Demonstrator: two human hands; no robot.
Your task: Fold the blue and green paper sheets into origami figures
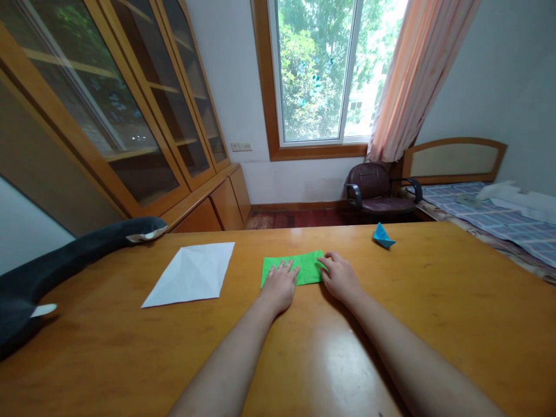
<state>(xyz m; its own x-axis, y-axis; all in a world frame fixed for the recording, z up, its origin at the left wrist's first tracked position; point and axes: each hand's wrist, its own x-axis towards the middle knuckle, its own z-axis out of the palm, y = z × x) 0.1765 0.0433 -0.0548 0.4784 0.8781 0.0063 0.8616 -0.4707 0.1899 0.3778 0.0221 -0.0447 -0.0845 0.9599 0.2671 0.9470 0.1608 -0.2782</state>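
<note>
A green sheet of paper [306, 267], folded into a long rectangle, lies on the wooden table in front of me. My left hand [280, 285] rests flat on its left part, fingers spread and pressing it down. At the paper's right edge, my right hand [339, 277] has curled fingers, with thumb and index finger closed on the edge; the fingertips are partly hidden. To the left lies a white sheet of paper [191, 275] with crease lines, apart from both hands. A small blue folded-paper boat [383, 236] stands farther back on the right.
The table [130, 359] reaches past both my arms. A dark plush toy [56, 269] with white patches lies along its left side. Beyond stand a glass-door cabinet [174, 217], a brown armchair [371, 182] under the window, and a bed [460, 200] at the right.
</note>
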